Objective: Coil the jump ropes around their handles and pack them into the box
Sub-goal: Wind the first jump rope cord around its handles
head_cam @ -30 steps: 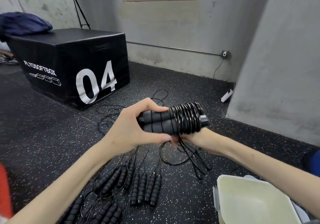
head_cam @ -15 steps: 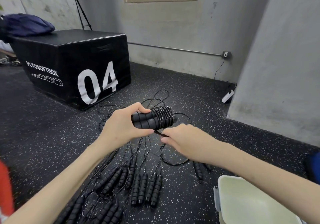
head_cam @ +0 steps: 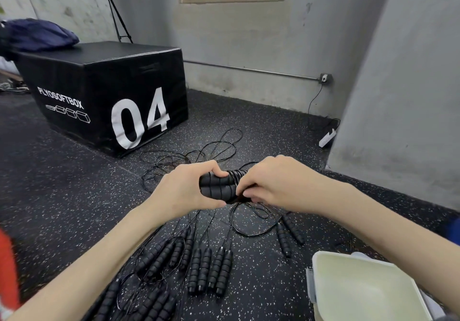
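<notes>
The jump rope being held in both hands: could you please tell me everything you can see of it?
The held jump rope is black, with two ribbed, foam-looking handles pressed side by side, lying roughly level above the speckled floor. Thin glossy cord is coiled in tight turns around their right part. The left hand grips the handles' left end, thumb on top; the right hand covers the coil, its fingertips pinching at the cord. How the cord's end is secured cannot be seen.

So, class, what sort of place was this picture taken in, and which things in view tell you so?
Most likely a gym or training room. A black plyo box marked PLYOSOFTBOX 04 stands on speckled rubber flooring, and many jump ropes with black foam handles lie spread on the floor.
</notes>
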